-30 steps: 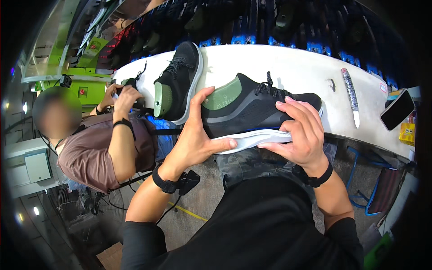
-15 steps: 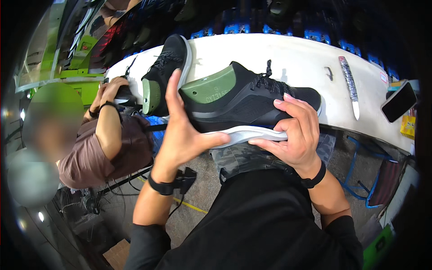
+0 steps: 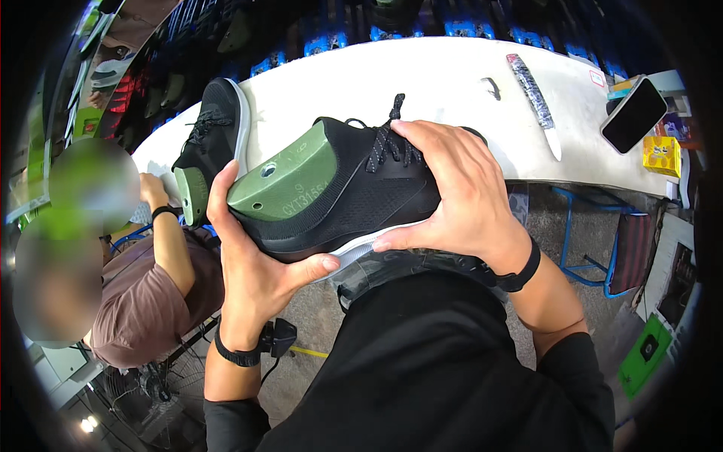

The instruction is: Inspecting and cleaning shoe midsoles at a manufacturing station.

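A black sneaker (image 3: 361, 192) with a white sole is held above the near edge of the white table, a green shoe last (image 3: 290, 177) filling its opening. Around its heel curves my left hand (image 3: 260, 260), thumb along the sole and fingers behind the last. My right hand (image 3: 459, 192) wraps over the forefoot, thumb on the sole edge, fingers by the dark laces. The toe is mostly hidden behind that hand. A second black sneaker (image 3: 213, 124), also with a green last (image 3: 191, 194) in it, rests on the table to the left.
A silver-bladed knife with a wrapped handle (image 3: 536, 102) lies on the white table (image 3: 361, 71) at the right. Beyond it are a phone (image 3: 635, 115) and a yellow box (image 3: 663, 155). At left sits a co-worker in a brown shirt (image 3: 154, 301). A blue-framed stool (image 3: 595, 248) stands at right.
The held sneaker has shifted left in view and tilted, showing more of the last's top. My right hand has moved from the toe and sole up over the forefoot; my left hand now grips the heel.
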